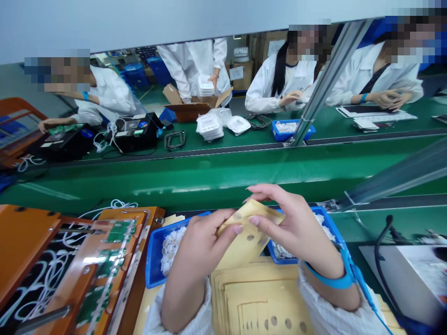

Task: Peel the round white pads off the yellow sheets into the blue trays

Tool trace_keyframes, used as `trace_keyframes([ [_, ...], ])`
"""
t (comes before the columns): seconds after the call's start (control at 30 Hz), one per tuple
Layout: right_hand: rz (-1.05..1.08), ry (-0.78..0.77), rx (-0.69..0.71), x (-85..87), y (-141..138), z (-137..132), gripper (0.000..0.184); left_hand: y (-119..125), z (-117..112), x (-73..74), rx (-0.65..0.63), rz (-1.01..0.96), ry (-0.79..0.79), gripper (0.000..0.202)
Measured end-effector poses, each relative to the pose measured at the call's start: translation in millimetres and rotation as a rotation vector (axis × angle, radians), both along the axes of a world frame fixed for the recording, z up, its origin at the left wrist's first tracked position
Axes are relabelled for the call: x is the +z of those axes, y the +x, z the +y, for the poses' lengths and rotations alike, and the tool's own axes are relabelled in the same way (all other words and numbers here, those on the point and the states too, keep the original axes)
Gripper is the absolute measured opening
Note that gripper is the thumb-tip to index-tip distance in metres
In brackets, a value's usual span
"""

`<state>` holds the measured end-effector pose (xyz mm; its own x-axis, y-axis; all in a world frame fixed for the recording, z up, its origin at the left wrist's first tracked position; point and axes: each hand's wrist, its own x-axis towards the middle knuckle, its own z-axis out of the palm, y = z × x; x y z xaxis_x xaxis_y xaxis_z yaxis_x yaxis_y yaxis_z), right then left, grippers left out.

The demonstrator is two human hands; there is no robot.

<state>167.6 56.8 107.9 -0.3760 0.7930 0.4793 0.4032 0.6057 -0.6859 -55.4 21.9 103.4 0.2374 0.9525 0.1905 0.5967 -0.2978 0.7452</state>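
Both my hands hold one yellow backing sheet (249,232) with round holes, raised above a blue bin (153,260). My left hand (200,244) is closed round the sheet's left side, its thumb pressing on top. My right hand (291,223) pinches the upper right edge between thumb and fingers, and a blue strap (331,279) circles that wrist. Small white round pieces (170,249) fill the bin under my hands. A stack of more yellow sheets (258,298) with holes lies below my forearms.
An orange fixture (87,265) holding green circuit boards and white cables stands at the left. The green conveyor (223,172) runs across the middle. Beyond it, several people in white coats work with white trays (211,125), a cardboard box (190,109) and a blue bin (291,130). A grey device (412,274) sits at right.
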Motion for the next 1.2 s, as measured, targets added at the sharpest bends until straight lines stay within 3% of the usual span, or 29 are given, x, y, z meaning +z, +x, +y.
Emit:
trace_keyframes([
  [0.23, -0.055, 0.043, 0.04, -0.4, 0, 1, 0.017, 2, 0, 0.5, -0.032, 0.045, -0.032, 0.015],
  [0.33, -0.057, 0.044, 0.034, -0.6, 0, 2, 0.021, 2, -3, 0.3, -0.003, 0.016, -0.015, 0.023],
  [0.43, -0.076, 0.099, 0.036, -0.8, -3, 2, 0.027, 2, -4, 2.0, -0.009, 0.073, -0.036, 0.018],
  [0.7, -0.183, 0.175, 0.088, -1.9, -10, 1, 0.01, 1, -5, 4.6, -0.034, 0.207, -0.062, 0.018],
  [1.03, -0.139, 0.159, 0.096, -1.7, -10, 2, 0.01, 1, -3, 10.2, -0.046, 0.18, -0.124, 0.024],
  [1.2, -0.037, 0.144, 0.061, 2.4, -7, 2, 0.009, -8, 3, 5.4, -0.043, 0.136, -0.226, 0.029],
])
